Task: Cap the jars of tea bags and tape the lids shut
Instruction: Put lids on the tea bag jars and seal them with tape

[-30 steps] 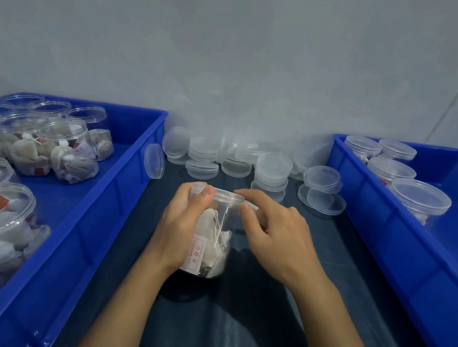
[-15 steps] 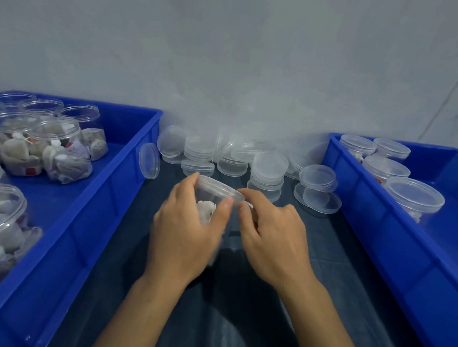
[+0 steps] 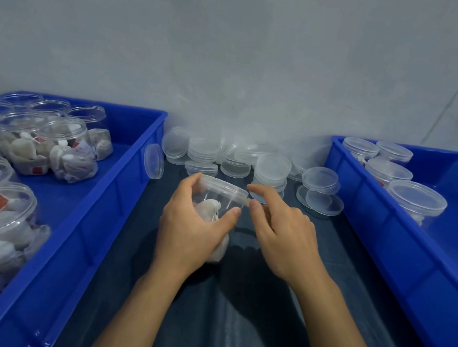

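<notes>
A clear plastic jar of tea bags stands tilted on the dark cloth at the centre, with a clear lid on its mouth. My left hand grips the jar's body from the left, thumb on the near side just under the lid. My right hand hovers just right of the lid, its fingers loosely bent. The thumb tip meets a small translucent tab at the lid's right rim, and the index finger sticks out above it. Whether that tab is tape cannot be told.
A blue bin on the left holds several uncapped jars of tea bags. On the right, another blue bin holds several capped jars. Loose clear lids are piled against the grey wall behind the jar.
My left hand has turned the jar and tilted it, and now wraps its body. My right hand has come off the lid's rim and drawn slightly to the right.
</notes>
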